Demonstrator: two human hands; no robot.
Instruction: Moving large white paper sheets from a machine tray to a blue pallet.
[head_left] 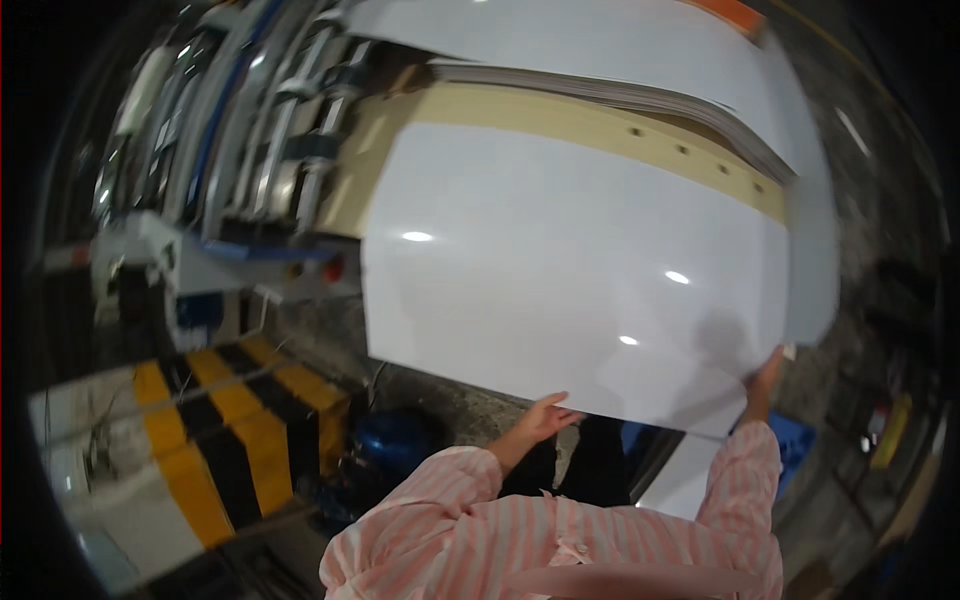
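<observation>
White sheet: the broad, glossy white sheet (560, 290) spans the middle of the frame, three bright reflections on it, its lower edge towards us.
Left hand: our left hand (543, 418), at lower centre, is at that lower edge, thumb and fingers a little apart; we cannot tell whether it pinches the sheet or only touches it.
Right hand: our right hand (764, 388), at lower right, grasps the sheet near its lower right corner.
Sleeves: we wear pink-and-white striped sleeves (425, 495).
Cream desk: a cream desk (470, 107) shows as a band above and left of the sheet, with a row of dark holes at upper right.
Stack: just beyond that band, we see a stack of thin sheets (600, 92), its layered edge facing us.
Rollers: metal rollers (312, 148) fill the upper left, blurred, with a red knob (333, 268) below them.
Striped block: a block with yellow and black stripes (230, 430) stands at lower left, near a blue rounded object (395, 443).
</observation>
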